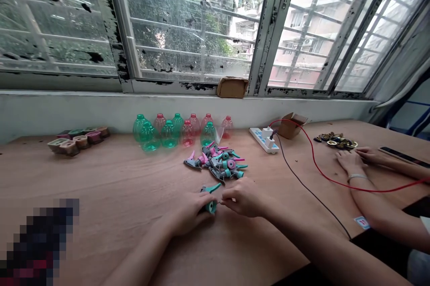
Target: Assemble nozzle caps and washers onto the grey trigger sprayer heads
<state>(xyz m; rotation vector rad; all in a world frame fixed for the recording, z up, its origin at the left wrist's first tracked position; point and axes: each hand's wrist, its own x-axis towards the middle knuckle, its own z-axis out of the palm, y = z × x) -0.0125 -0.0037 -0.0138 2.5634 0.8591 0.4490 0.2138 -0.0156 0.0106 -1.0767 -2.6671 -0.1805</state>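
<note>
In the head view, the person's left hand (188, 214) has its grip clamped around a teal trigger sprayer head (210, 201), low over the wooden counter (110, 187). The right hand (243, 196) sits just beside it, its grip drawn together at the sprayer's nozzle end. Just ahead lies a heap of pink and teal sprayer heads (218, 164), with clear green and pink plastic bottles (168, 131) beyond. To the right, a co-worker's hands (361, 158) rest near a pile of brass fittings (336, 140), and a white power strip (264, 139) trails red and black cables (336, 179)
</note>
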